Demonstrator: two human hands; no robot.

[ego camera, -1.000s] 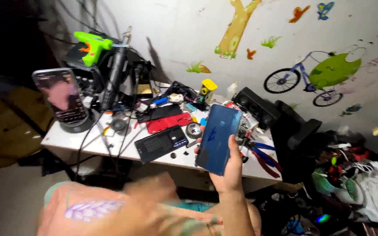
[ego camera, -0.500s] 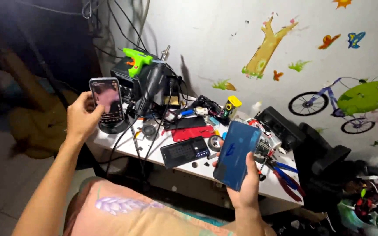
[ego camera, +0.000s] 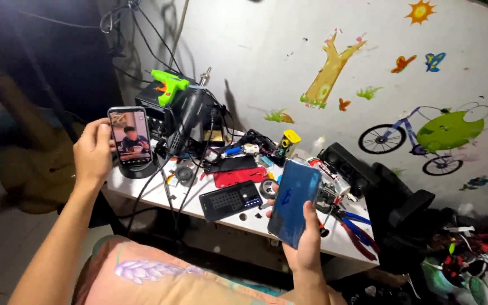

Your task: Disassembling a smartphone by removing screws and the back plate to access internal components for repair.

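My right hand (ego camera: pixel 306 240) holds a blue phone (ego camera: pixel 293 201) upright over the front edge of the white workbench (ego camera: pixel 159 192), its dark glossy side toward me. My left hand (ego camera: pixel 92 152) is raised at the bench's left end, fingers touching the left edge of a second phone (ego camera: pixel 130 136) with a lit screen. That phone stands upright in a round black stand (ego camera: pixel 138 168). Whether the fingers grip it or only rest on it is unclear.
The bench is crowded: a green glue gun (ego camera: pixel 168 86) on a black station, a black hot-air handle (ego camera: pixel 186 121), cables, a black phone part (ego camera: pixel 230 200), a red case (ego camera: pixel 238 177), blue-handled pliers (ego camera: pixel 352 223). Black speakers (ego camera: pixel 348 164) and clutter sit right, against a wall with stickers.
My left arm has come up from my lap and reached the lit phone on its stand. The view has turned left and closer. The right hand keeps holding the blue phone.
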